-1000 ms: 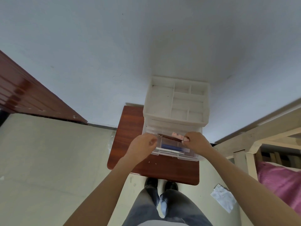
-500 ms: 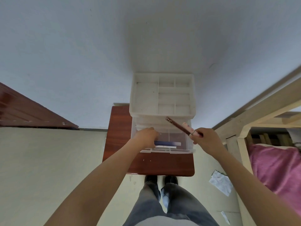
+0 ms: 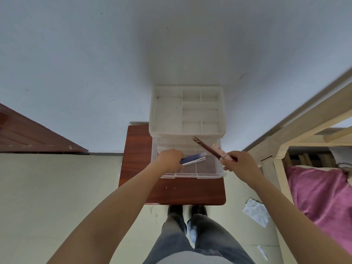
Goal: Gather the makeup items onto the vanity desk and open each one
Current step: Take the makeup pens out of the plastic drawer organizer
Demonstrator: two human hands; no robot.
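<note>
A clear plastic drawer (image 3: 190, 175) is pulled out of a white organizer (image 3: 167, 111) that stands on a small red-brown desk (image 3: 137, 149). My left hand (image 3: 170, 158) is inside the drawer, closed on a dark blue tube (image 3: 193, 158) and a silver pen-shaped item (image 3: 198, 161). My right hand (image 3: 240, 164) is above the drawer's right side and holds a thin brown stick (image 3: 203, 147) together with a pink tube (image 3: 219, 150); both point up and left.
The organizer's top tray has several empty compartments. A white wall is behind the desk. A wooden bed frame (image 3: 282, 149) with a pink blanket (image 3: 322, 197) is at right, a dark wooden door (image 3: 28, 134) at left. Crumpled paper (image 3: 256, 210) lies on the floor.
My right hand lifted the brown stick and pink tube out of the drawer and moved right. My left hand closed on the blue tube and silver item and raised their ends.
</note>
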